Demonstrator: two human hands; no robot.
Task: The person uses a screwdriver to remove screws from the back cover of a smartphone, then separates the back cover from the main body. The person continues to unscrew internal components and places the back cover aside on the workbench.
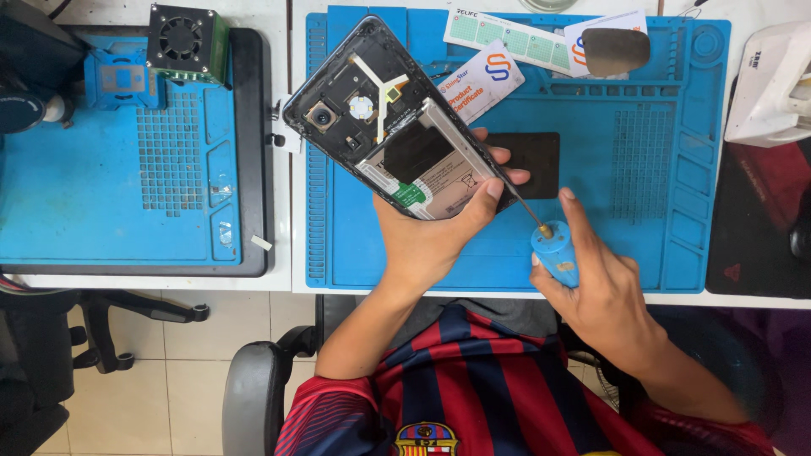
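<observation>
Opened phone held over a blue mat on a white bench, a screwdriver at its edge.

The white bench carries two blue rubbery mats: the ridged, compartmented mat under the hands and a second mat on a dark tray to the left, with a small black fan block at its top. Pale floor tiles and a chair arm show below. The left hand has its fingers wrapped around the phone, tilted with its back cover off, showing camera, flat cable and glossy battery. The right hand has its fingers closed on the screwdriver, with its round blue handle and thin metal shaft meeting the phone's lower edge. Printed cards and a black pad lie on the mat behind.
</observation>
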